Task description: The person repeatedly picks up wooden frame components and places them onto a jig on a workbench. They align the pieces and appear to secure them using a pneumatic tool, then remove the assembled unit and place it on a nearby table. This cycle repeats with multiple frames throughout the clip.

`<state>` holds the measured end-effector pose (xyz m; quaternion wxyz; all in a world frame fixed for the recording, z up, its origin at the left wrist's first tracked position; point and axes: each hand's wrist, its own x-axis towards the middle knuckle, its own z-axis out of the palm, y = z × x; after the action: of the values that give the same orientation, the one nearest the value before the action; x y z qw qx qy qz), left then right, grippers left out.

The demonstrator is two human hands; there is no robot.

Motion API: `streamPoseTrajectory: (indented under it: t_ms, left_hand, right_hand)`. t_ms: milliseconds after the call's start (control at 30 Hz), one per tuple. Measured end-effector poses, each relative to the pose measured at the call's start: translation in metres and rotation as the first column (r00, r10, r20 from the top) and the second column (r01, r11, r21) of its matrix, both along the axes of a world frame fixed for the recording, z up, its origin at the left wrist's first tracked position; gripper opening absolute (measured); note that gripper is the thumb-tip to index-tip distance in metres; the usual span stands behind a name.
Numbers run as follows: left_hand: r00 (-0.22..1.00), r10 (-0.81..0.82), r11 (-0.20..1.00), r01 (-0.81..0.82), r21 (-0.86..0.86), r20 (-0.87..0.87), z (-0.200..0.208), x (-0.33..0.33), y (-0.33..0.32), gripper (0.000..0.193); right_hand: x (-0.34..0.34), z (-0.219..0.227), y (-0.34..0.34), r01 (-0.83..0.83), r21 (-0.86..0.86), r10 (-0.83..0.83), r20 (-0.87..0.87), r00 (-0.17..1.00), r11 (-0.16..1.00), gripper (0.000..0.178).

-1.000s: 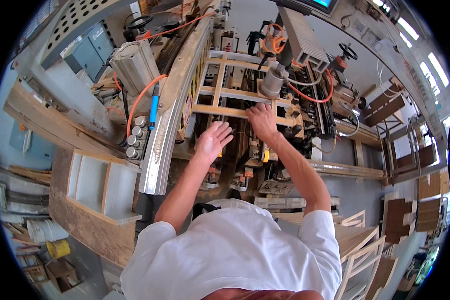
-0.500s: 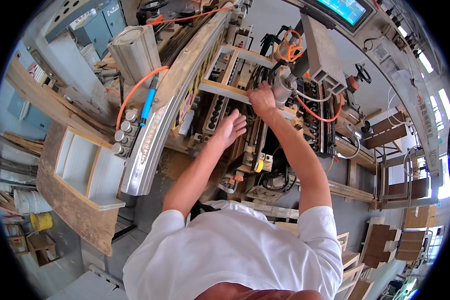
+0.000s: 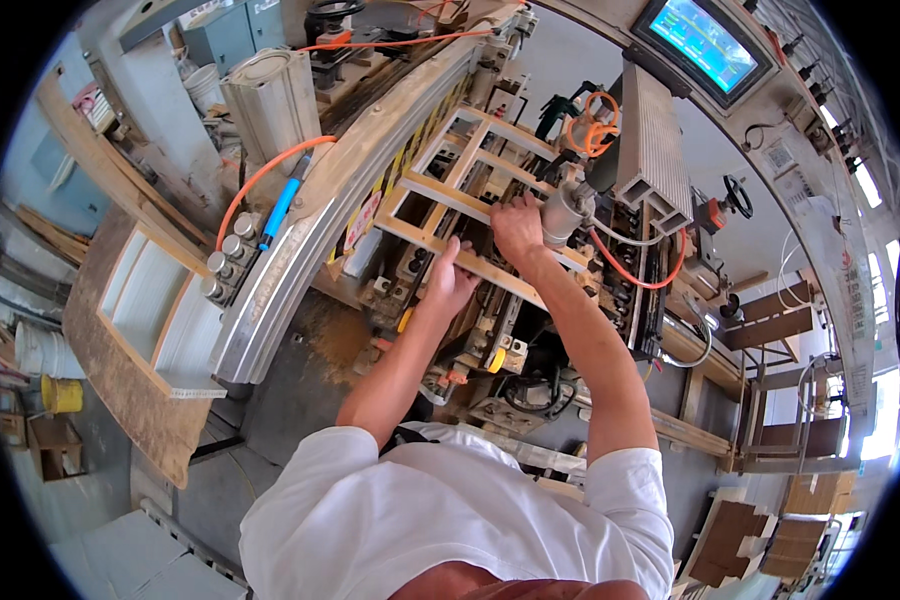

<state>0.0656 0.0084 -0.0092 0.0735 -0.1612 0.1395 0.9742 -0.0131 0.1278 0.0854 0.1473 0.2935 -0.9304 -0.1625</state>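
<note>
An open frame of pale wooden bars [image 3: 444, 195] lies over the machine in front of me, tilted from far left to near right. My left hand [image 3: 452, 280] is closed round its near bar, thumb on top and fingers below. My right hand [image 3: 517, 228] grips the bar behind it with bent fingers, just left of a metal cylinder [image 3: 567, 212]. Part of that bar is hidden under the right hand. Beneath the frame are dark machine rails and a black row of round fittings, partly covered by it.
A ribbed metal beam [image 3: 260, 320] with a blue tube-shaped piece [image 3: 285, 208] runs along the left. Beyond it, a white and wooden open box [image 3: 170, 310] rests on a brown board [image 3: 100, 340]. An aluminium profile [image 3: 655, 150] and a lit screen [image 3: 705, 45] overhang the right side.
The wooden frame has come nearer to me, and its near bars now show. My left hand, open and free before, has taken hold of the near bar.
</note>
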Motion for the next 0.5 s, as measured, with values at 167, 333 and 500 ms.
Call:
streamPoseTrajectory:
  t_ms: [167,333,500]
  left_hand:
    - [0.992,-0.034,0.995,0.046,-0.091,0.122,0.010,0.082,-0.006,0.029]
    - [0.968,-0.250,0.966,0.250,0.070,-0.004,0.009,0.190,-0.029,0.035]
    - [0.910,-0.403,0.912,0.408,0.045,-0.101,-0.003,0.269,-0.050,0.032]
  right_hand:
    - [-0.002,0.001,0.003,0.022,-0.019,-0.021,0.043,0.999,1.000,0.014]
    - [0.001,0.001,-0.002,0.006,0.001,-0.006,0.035,0.999,1.000,0.012]
    - [-0.001,-0.005,-0.009,0.109,0.065,-0.116,0.127,0.985,0.992,0.012]
